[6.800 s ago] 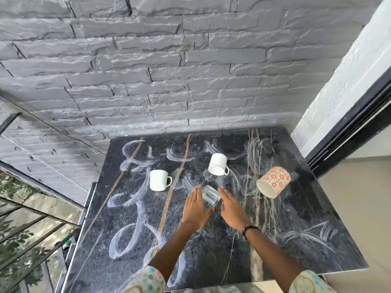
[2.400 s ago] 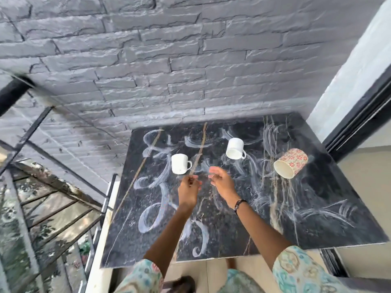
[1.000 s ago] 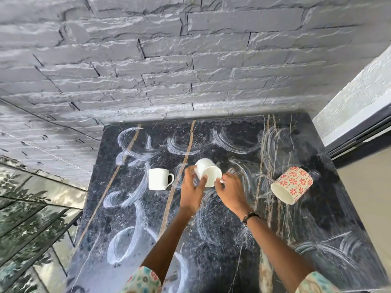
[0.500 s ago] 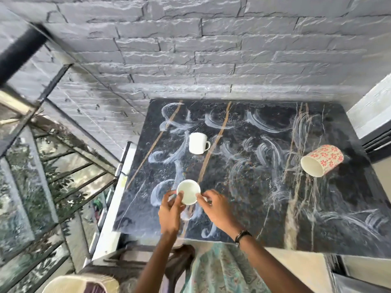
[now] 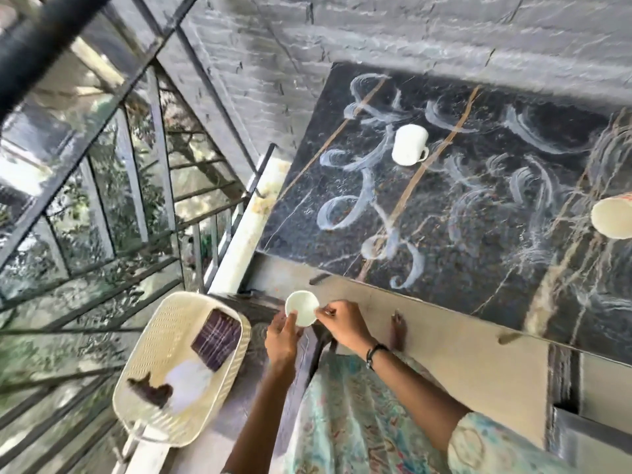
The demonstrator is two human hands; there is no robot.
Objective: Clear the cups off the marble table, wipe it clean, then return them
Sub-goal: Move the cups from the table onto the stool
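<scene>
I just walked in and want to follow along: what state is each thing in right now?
White cup: off the table, held by both hands.
Left hand: gripping the cup.
Right hand: pinching its rim.
White mug: on the marble table.
Floral cup: lying on its side.
Table: smeared, unwiped.
Basket: holds cloths.

You see a tabletop of dark polished marble with tan veins, its gloss dulled by chalky white smears. The white cup at lower centre looks like smooth glazed ceramic, as does the mug at upper right. The basket at lower left is cream woven-pattern plastic; the wall is rough grey stone, the railing dark matt metal
</scene>
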